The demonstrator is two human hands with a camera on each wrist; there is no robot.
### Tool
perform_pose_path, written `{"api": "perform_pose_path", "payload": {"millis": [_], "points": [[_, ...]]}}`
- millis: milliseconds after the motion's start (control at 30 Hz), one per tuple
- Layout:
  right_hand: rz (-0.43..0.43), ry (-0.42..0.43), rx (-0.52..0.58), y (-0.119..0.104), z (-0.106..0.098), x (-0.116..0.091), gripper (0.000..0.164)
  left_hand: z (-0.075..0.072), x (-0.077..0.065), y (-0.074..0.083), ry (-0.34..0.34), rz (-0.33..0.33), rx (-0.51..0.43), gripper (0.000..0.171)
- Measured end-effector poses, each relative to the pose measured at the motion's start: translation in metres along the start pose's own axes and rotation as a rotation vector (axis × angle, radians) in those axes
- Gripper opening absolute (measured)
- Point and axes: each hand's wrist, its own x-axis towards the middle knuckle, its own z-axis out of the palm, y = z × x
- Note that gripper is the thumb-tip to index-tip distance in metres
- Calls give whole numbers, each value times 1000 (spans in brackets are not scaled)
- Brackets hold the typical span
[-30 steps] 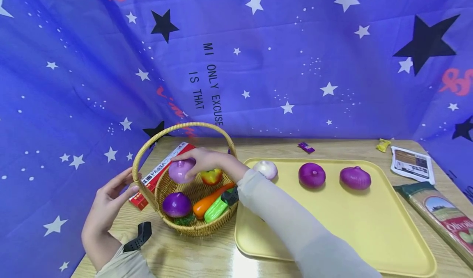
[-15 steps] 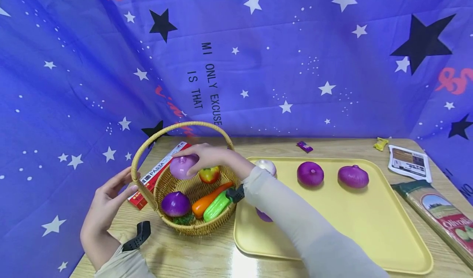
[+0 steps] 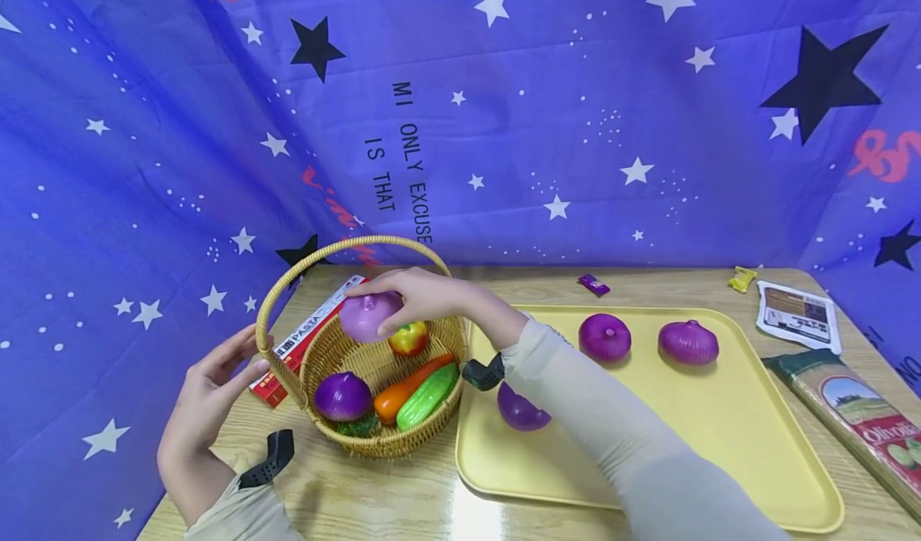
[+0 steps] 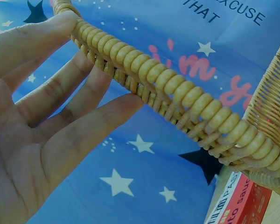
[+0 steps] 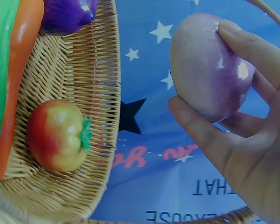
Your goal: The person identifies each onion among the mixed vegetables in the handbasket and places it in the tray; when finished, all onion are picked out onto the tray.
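Note:
Over the back of the wicker basket point(image 3: 384, 445), my right hand point(image 3: 424, 295) grips a light purple onion point(image 3: 365, 317). The right wrist view shows thumb and fingers round this onion point(image 5: 205, 70), which is held up beside the basket wall. My left hand point(image 3: 209, 413) holds the left side of the basket's handle point(image 3: 263, 317) between thumb and fingertips. In the basket lie a dark purple onion point(image 3: 343, 397), an orange carrot point(image 3: 403, 393), a green cucumber point(image 3: 430, 399) and a red-yellow tomato point(image 3: 408, 339). Some dark green leafy stuff shows under the purple onion.
A yellow tray point(image 3: 647, 461) to the right bears several purple onions, one point(image 3: 520, 409) partly behind my right forearm. A red pasta box point(image 3: 273, 389) lies behind the basket. Packets point(image 3: 849, 413) lie right of the tray, small candies point(image 3: 594, 285) behind it.
My right hand, still gripping the light purple onion, has moved right and slightly up, away from the basket's left side. The forearm now covers the white onion and uncovers a purple one.

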Motion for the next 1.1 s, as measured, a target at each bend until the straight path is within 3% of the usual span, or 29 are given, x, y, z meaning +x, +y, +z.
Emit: {"api": "perform_pose_path", "payload": {"millis": [233,567,1100], "points": [[-15,11,11,-6,-9,-21,68,0,1,0,-4,-13,14,48],[-44,86,46,-2,-22,-71,66,1,0,0,3,-3,13,47],[125,173,104,16,-45,-152,67,2,-1,3,7,-5,-7,48]]}}
